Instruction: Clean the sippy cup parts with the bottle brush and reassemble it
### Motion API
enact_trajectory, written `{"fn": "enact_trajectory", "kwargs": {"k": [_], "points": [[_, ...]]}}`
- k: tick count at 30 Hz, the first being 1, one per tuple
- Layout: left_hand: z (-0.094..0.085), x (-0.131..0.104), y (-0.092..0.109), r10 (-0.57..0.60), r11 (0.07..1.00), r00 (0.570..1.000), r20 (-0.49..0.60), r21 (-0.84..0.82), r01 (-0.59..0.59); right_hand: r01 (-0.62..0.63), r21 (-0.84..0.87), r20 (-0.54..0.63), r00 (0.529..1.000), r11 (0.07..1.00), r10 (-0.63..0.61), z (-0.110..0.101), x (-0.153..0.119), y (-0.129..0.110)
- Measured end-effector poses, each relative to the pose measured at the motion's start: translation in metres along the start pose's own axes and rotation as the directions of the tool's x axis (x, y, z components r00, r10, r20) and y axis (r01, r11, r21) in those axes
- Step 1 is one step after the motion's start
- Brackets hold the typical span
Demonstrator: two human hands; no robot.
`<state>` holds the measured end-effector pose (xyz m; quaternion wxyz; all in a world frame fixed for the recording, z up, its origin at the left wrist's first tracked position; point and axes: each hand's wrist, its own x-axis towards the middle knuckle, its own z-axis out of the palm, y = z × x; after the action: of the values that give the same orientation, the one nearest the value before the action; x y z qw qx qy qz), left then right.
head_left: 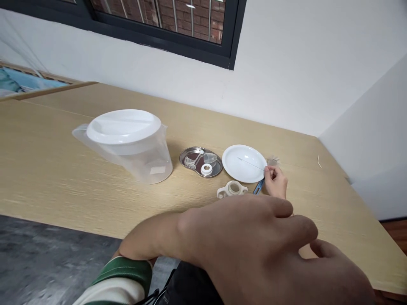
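My right hand (276, 181) pinches one end of a thin needle-like rod (251, 163) between thumb and fingertips. The rod reaches leftward over a white plate (233, 171), and the fingers are at its right rim. Close to the camera, my left hand (254, 250) stretches across the front with its back toward me and its fingers bent. Whatever is in those fingers is hidden. Just beyond it lie a cream ring with two side handles (234, 187), partly covered, and a slim blue tool (258, 187).
A lidded translucent pitcher (143, 159) stands at left. Beside the plate, a kidney-shaped metal tray (218, 171) holds several small plastic parts. Crumpled clear plastic (273, 161) lies behind my right hand, and a short pale bent strip (319, 161) farther right. A wall borders the table.
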<state>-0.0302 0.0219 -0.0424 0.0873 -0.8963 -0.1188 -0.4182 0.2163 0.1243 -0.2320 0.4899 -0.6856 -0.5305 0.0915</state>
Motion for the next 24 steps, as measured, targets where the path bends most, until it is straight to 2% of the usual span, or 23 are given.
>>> {"fn": "enact_trajectory", "kwargs": {"k": [6, 11, 13, 19, 24], "points": [[0.003, 0.001, 0.009, -0.048, 0.999, 0.999, -0.006, -0.003, 0.048, -0.018, 0.006, 0.004, 1.000, 1.000, 0.018, -0.001, 0.000, -0.002], [0.007, 0.003, 0.026, -0.239, 0.971, 0.971, 0.012, -0.017, 0.239, 0.002, 0.009, -0.015, 1.000, 1.000, -0.002, 0.000, 0.001, -0.001], [0.009, 0.002, 0.031, -0.281, 0.960, 0.960, 0.009, -0.006, 0.281, 0.004, 0.007, -0.017, 1.000, 1.000, -0.004, 0.000, 0.001, 0.000], [0.011, -0.003, 0.033, -0.341, 0.940, 0.939, 0.033, 0.020, 0.341, 0.012, -0.001, -0.022, 1.000, 1.000, -0.012, 0.001, 0.001, 0.003], [0.013, -0.002, 0.034, -0.327, 0.945, 0.945, 0.033, 0.032, 0.326, 0.011, 0.003, -0.019, 1.000, 1.000, -0.011, 0.002, 0.001, 0.005]]}}
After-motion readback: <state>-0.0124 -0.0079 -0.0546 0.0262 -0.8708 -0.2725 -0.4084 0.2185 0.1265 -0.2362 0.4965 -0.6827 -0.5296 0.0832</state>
